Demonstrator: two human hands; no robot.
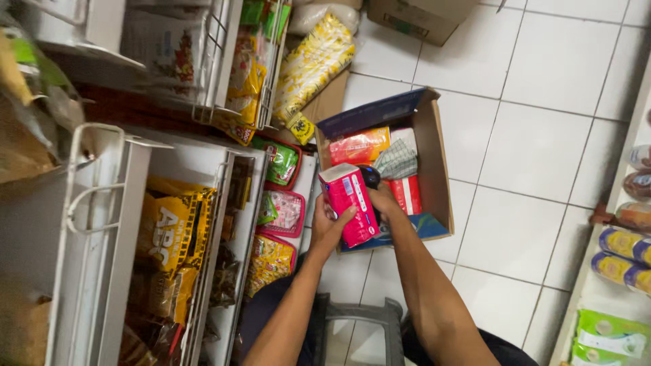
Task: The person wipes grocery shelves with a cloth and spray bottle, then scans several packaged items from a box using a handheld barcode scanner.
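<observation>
1. Just above the middle of the frame, the left hand has its grip closed around a pink and white packet, fingers wrapped over the packet's lower edge and thumb along its side.
2. The right hand sits just right of the packet, touching its far side; its fingers are mostly hidden behind the packet, so I cannot tell how wide its grip is.
3. The packet is held tilted over the near left corner of an open cardboard box standing on the white tiled floor.
4. Inside the box lie an orange-red packet, a grey checked packet and a red and white packet.
5. On the left of the frame, white wire shelves carry snack bags, among them a yellow and brown bag.
6. A long yellow packet leans near the top centre.
7. A grey stool stands at the bottom, between the forearms.
</observation>
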